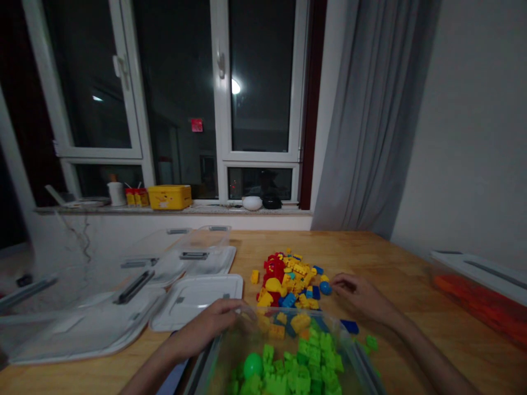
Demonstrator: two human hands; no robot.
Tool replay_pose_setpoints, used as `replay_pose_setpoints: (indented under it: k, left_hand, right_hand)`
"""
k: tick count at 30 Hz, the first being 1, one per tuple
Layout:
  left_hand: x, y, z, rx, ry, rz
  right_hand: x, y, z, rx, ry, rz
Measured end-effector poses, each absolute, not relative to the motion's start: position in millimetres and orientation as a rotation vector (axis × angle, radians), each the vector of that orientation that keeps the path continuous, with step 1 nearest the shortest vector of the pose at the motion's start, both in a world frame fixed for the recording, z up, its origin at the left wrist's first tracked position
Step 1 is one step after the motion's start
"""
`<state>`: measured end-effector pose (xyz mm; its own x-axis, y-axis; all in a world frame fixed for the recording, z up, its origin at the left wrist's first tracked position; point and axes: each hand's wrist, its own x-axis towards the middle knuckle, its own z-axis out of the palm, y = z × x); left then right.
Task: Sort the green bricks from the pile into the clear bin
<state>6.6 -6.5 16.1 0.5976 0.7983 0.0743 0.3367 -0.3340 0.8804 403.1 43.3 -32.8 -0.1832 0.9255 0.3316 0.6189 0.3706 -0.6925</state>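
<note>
A pile of toy building bricks (288,277), red, yellow and blue, lies on the wooden table (395,258). My right hand (360,296) rests beside the pile's right edge, fingers curled, their tips by a small blue ball (325,287). My left hand (212,323) grips the far left rim of a clear plastic bin (230,351) in front of me. That bin holds many green bricks (304,365), a green ball and a few yellow ones.
Several clear bin lids (193,293) and empty clear bins lie spread on the table's left half. A clear bin with orange pieces (481,302) stands at the right edge. The windowsill behind holds a yellow box (169,197) and small items.
</note>
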Motion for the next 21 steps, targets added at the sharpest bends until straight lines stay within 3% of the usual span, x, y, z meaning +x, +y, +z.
replay_pose_setpoints:
  k: [2, 5, 15, 21]
  left_hand:
    - [7, -7, 17, 1.898, 0.846, 0.621]
    - [7, -9, 17, 1.87, 0.812, 0.57]
    - [8, -12, 22, 1.845, 0.824, 0.546]
    - [7, -12, 23, 1.879, 0.803, 0.551]
  right_hand:
    - [417, 49, -43, -1.487, -2.04, 0.382]
    - [434, 53, -55, -1.575, -2.131, 0.42]
    - [440, 34, -48, -1.976, -1.932, 1.359]
    - [437, 33, -52, -1.99, -1.916, 1.385]
